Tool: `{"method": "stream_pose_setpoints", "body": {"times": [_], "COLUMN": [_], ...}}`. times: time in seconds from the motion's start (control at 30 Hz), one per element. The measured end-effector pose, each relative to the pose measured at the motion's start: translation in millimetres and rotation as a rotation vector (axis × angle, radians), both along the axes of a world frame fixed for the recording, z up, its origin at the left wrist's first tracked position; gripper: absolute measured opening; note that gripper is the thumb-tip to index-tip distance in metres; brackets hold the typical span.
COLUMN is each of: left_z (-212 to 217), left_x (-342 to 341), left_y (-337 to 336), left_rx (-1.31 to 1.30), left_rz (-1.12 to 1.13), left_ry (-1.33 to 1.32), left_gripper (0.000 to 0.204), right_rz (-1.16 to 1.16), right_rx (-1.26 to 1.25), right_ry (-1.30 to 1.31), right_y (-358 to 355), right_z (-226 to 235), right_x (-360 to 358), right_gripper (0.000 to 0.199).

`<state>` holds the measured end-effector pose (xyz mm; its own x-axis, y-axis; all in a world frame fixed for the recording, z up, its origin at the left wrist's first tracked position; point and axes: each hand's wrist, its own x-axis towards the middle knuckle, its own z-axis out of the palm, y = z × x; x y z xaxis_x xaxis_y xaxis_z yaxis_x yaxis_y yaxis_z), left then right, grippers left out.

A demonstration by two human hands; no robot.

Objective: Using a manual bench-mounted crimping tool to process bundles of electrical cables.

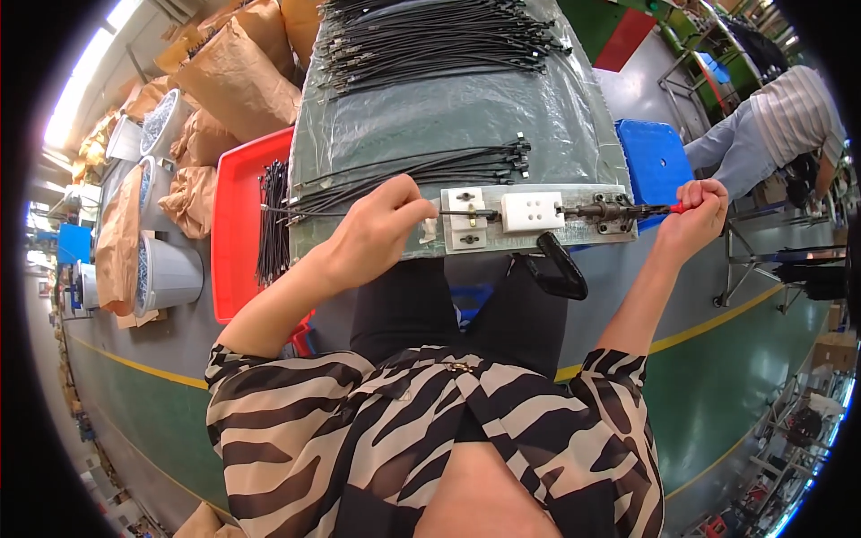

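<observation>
My left hand (378,231) pinches a thin black cable (309,213) close to its end. That end points into a small white slotted block (465,238) on a metal plate (619,237) at the table's near edge. Beside the slotted block is a larger white block (531,213), joined on its right to a push clamp (599,212). My right hand (698,217) is closed round the clamp's red handle (675,208). Just beyond the fixture lies a loose bundle of black cables (430,169) with metal end fittings.
A big pile of black cables (439,40) covers the far part of the plastic-covered table (421,117). To the left is a red tray (235,242) holding more cables, near paper bags (240,81) and grey buckets (175,273). A blue bin (653,152) and another person (780,125) are on the right.
</observation>
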<state>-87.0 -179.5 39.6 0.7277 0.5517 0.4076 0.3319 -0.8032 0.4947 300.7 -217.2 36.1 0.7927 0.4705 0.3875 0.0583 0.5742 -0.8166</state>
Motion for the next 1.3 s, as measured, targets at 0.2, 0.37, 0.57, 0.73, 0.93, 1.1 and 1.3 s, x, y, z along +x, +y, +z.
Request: {"method": "stream_pose_setpoints", "body": {"times": [0.2, 0.37, 0.57, 0.73, 0.93, 1.1, 1.3], "left_z": [13, 21, 21, 13, 15, 44, 9], "left_x": [3, 6, 11, 7, -2, 0, 48], "left_y": [-8, -7, -1, 5, 9, 22, 67], "left_rx": [0.101, 0.088, 0.087, 0.037, -0.036, 0.069, -0.010], "left_rz": [-0.039, -0.063, -0.109, -0.129, -0.113, 0.046, 0.008], "left_ry": [0.270, 0.425, 0.450, 0.374, 0.326, 0.117, 0.019], "left_gripper": [0.046, 0.054, 0.059, 0.072, 0.059, 0.032, 0.029], "right_rz": [0.008, -0.002, -0.114, -0.168, -0.054, 0.002, -0.015], "right_rx": [0.007, 0.003, -0.155, -0.293, -0.179, 0.013, 0.008], "right_ry": [-0.002, 0.009, -0.362, -1.022, -1.177, 0.054, -0.023], "right_y": [-2, -1, -5, -9, -4, -5, -1], "right_z": [1, 1, 1, -14, -23, 10, 5], "right_x": [-2, -2, -33, -65, -64, -6, -17], "right_gripper": [0.014, 0.015, 0.014, 0.011, 0.012, 0.016, 0.014]}}
